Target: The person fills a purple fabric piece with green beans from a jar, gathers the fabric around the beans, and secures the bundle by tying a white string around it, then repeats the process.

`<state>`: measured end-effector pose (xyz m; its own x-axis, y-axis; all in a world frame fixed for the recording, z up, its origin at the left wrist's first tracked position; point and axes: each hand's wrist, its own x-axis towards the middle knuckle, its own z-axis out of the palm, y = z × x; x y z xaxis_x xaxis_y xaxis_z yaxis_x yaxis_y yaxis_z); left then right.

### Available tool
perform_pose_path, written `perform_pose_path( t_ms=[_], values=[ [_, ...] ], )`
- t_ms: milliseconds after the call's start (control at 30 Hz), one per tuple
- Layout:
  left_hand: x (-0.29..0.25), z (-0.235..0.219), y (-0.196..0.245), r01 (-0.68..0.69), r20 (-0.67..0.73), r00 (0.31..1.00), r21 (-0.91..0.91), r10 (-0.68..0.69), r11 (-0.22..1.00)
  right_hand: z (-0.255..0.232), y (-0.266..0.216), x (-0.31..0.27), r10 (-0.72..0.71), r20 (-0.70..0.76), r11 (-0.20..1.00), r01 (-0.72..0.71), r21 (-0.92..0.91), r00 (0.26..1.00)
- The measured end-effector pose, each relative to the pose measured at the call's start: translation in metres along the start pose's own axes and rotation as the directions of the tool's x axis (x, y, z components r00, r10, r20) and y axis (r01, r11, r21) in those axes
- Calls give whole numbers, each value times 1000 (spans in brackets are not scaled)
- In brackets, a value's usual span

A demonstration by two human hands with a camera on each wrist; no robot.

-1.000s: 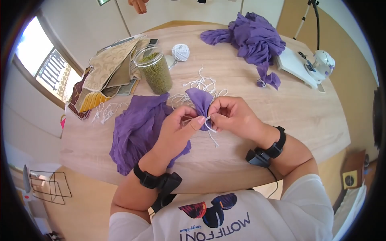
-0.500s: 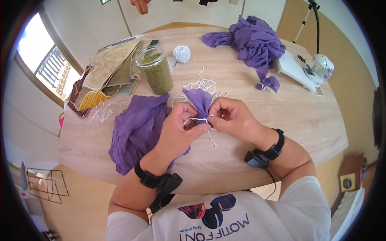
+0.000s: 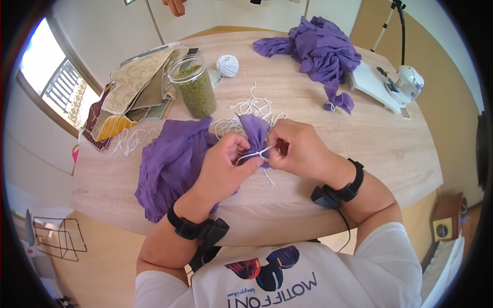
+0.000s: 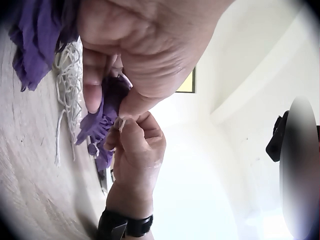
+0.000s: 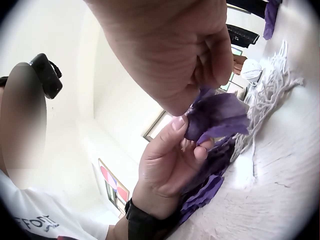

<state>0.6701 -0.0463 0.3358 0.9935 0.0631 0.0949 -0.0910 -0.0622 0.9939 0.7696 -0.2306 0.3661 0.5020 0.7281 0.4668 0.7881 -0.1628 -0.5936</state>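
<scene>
A small gathered piece of purple cloth (image 3: 254,131) fans upward between the two hands in the head view. White string (image 3: 255,154) crosses its bunched neck. My left hand (image 3: 226,161) grips the cloth's lower part, its thumb near the string. My right hand (image 3: 300,149) pinches one string end beside the neck, fingers curled. From the right wrist view, the cloth (image 5: 220,117) flares out past the left thumb. In the left wrist view, a bit of string (image 4: 121,124) shows at the right fingertips. The larger purple cloth (image 3: 169,164) lies crumpled beside the left forearm.
Loose white strings (image 3: 251,106) lie just behind the hands. Farther back stand a jar of green beans (image 3: 196,92) and a string ball (image 3: 227,66). Fabric samples (image 3: 136,84) lie left; a purple cloth heap (image 3: 326,51), a tied purple piece (image 3: 339,98) and a white machine (image 3: 408,84) sit right.
The string over the bunched neck has gone from a loop to a crossing with its ends drawn apart. The right hand has shifted slightly away from the neck; the left keeps its hold.
</scene>
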Motion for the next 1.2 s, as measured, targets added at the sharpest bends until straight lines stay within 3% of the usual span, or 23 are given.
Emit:
perform_pose_path(
  t_ms=[167,233,333,367,433,633,833,967,1067,1167,1200],
  values=[
    [2,-3,-1,14,13,1000,-120,-13,993,0,2,0,84,36,948,-91,305,996],
    [1,-2,5,45,12,999,-224,-44,974,-1,2,0,186,89,862,-206,463,979],
    [-1,-2,10,101,-4,994,-241,-105,965,-3,4,0,280,172,731,-325,599,945],
    [-1,-3,11,121,-2,992,-172,-123,978,-4,5,0,301,200,690,-358,629,932],
    [0,-7,12,161,-3,987,-31,-161,986,-4,4,1,330,220,650,-390,652,918],
    [-1,-12,10,77,-17,997,61,-76,995,-4,9,2,313,229,649,-384,657,922],
    [0,-11,10,-112,-27,994,-102,110,988,-6,7,4,290,276,610,-399,685,917],
    [2,-13,11,19,-35,999,-349,-33,937,-10,-4,4,289,278,498,-392,774,916],
    [2,-13,13,53,-37,996,-417,-75,907,-2,3,1,236,191,634,-300,713,953],
    [2,-12,11,74,-14,996,-406,-87,911,-1,4,2,88,79,850,-117,513,993],
    [2,-12,10,74,-9,996,-399,-85,914,0,4,2,76,76,862,-104,496,994]
  ],
)
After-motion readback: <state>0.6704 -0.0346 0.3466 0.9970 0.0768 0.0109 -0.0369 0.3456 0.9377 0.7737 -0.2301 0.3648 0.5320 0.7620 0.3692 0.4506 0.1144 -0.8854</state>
